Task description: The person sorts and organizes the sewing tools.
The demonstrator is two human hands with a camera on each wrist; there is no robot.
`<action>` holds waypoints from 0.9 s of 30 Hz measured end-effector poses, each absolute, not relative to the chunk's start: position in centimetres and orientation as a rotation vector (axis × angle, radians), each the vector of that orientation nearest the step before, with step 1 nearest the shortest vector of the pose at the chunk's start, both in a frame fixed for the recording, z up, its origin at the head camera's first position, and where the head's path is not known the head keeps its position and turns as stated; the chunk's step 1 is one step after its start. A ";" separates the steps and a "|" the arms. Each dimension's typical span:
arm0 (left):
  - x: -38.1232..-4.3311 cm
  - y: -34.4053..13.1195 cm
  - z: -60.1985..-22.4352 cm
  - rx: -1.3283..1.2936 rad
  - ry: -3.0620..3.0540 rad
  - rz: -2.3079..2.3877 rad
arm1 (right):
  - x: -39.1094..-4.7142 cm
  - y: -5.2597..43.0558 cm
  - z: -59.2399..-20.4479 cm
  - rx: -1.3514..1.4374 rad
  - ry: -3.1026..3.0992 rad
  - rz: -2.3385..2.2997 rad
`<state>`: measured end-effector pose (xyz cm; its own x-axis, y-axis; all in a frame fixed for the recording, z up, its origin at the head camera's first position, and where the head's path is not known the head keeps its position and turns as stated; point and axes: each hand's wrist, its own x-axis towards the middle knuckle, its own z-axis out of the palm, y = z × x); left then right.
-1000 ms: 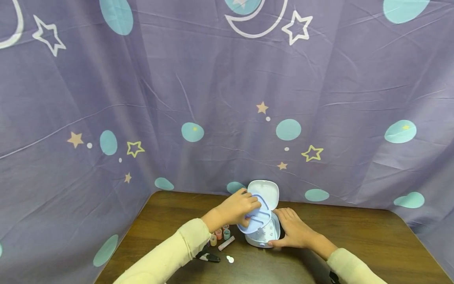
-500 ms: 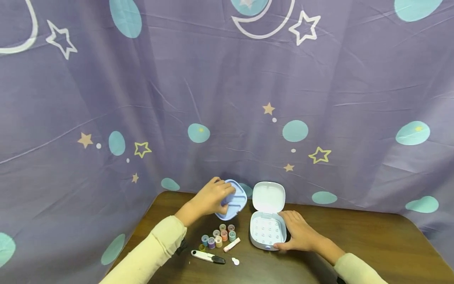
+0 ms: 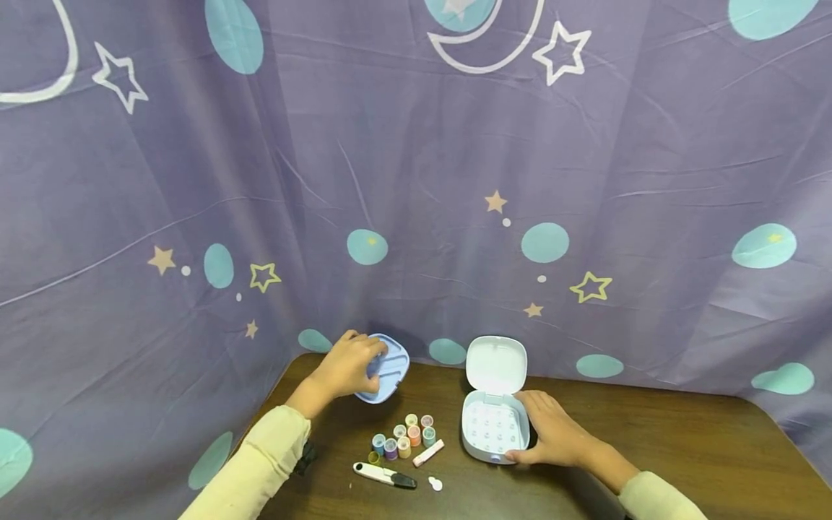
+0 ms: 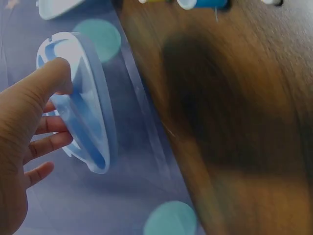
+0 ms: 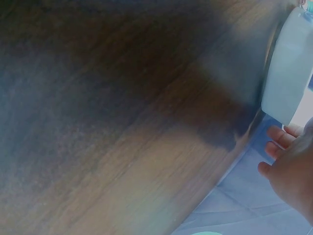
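My left hand (image 3: 347,366) holds a light blue divided tray (image 3: 393,367) tilted up over the back left of the table. In the left wrist view, the thumb lies over the face of the tray (image 4: 100,112) and the fingers reach in beside its ribs. An open pale blue plastic box (image 3: 477,451) stands right of centre, its lid (image 3: 497,363) raised at the back and rows of small pegs inside. Around the box's right side rests my right hand (image 3: 552,431), thumb at the front and fingers behind. The right wrist view shows fingertips at the end of the box (image 5: 288,68).
Several small thread spools (image 3: 414,435) are grouped left of the box. Beside them lies a pale pink-and-white stick (image 3: 428,453). Nearer the front are a white-and-black handled tool (image 3: 385,474) and a small white piece (image 3: 435,483). A purple curtain (image 3: 416,180) hangs behind the table (image 3: 676,448).
The left hand has carried the blue tray from over the box to the back left, uncovering the pegs and the spools. The right hand stays at the box's right side.
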<state>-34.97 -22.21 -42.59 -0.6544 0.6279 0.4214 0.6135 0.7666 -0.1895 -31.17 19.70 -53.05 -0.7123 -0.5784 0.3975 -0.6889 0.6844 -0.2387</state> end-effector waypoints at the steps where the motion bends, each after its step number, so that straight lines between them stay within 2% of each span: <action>1: -35.1 -22.5 -42.8 -0.912 -2.522 0.031 | -31.2 19.7 -53.1 1.004 -2.614 0.545; 14: -35.4 -25.4 -46.2 -0.710 -2.748 -0.059 | -31.4 19.7 -52.8 0.997 -2.645 0.588; 27: -35.8 -26.0 -48.8 -0.683 -2.855 -0.120 | -31.3 19.8 -52.7 0.986 -2.619 0.556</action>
